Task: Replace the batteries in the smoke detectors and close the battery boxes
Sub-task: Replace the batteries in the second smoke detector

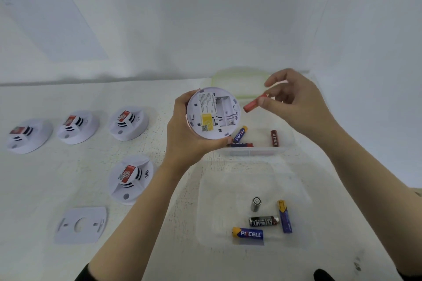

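- Head view: the left hand [182, 130] is held up over the white tabletop [34, 189], fingers and thumb curled round the rim of a round white plastic smoke detector [212, 113].
- The detector's back faces the camera. It bears a yellow label, and its rectangular battery bay [225, 109] stands open with no battery visible inside.
- The right hand [294, 98] is apart from the left, just right of the detector, and pinches a red cylindrical battery [253, 104] between thumb and fingertips. The battery's free end points at the detector without touching it.
- Below the hands stands a clear plastic box [255, 150] holding a blue-and-yellow battery [239, 134], a dark red battery [274, 138] and another blue one lying along the front wall.
- Nearer the camera lies a shallow clear plastic tray [217, 189] with four batteries: a silver one [255, 204], a black one [263, 221] and two blue-and-yellow ones.
- To the left, four more white smoke detectors rest face up on the table, three in a row [76, 126] and one in front [131, 179].
- A flat white mounting plate [81, 224] lies nearest the camera on the left.
- A pale green-rimmed lid [242, 82] lies behind the box by the wall.
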A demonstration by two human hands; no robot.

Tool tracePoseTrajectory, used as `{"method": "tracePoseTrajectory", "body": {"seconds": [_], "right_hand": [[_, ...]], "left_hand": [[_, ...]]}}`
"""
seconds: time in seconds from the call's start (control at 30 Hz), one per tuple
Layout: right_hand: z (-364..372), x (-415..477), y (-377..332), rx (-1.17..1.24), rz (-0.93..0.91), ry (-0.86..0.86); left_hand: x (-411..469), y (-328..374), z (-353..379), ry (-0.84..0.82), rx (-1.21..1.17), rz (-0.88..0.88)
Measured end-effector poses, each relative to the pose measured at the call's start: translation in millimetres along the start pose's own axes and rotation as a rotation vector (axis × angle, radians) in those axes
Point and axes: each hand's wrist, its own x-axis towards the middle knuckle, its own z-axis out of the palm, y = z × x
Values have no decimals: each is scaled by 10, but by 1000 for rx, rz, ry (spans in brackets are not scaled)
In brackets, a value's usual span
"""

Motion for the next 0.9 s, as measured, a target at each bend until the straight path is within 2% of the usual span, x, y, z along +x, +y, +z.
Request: {"method": "tracePoseTrajectory", "body": {"seconds": [0.07,0.13,0.6,0.67,0.77,0.9], "right_hand": [[22,-7,-62,127,-32,43],[82,-18,-126,132,-84,53],[351,50,-13,-397,-387,50],[374,14,-11,-376,-351,26],[380,-57,-53,-174,-187,-76],[379,-97,-23,-73,-174,-69]], "left_hand": [[11,5,19,7,-2,2],[24,9,34,10,4,15],[38,23,44,-53,75,80],[37,26,40,-44,74,86],[55,21,15,-46,73,98],[47,17,2,-67,81,108]]}}
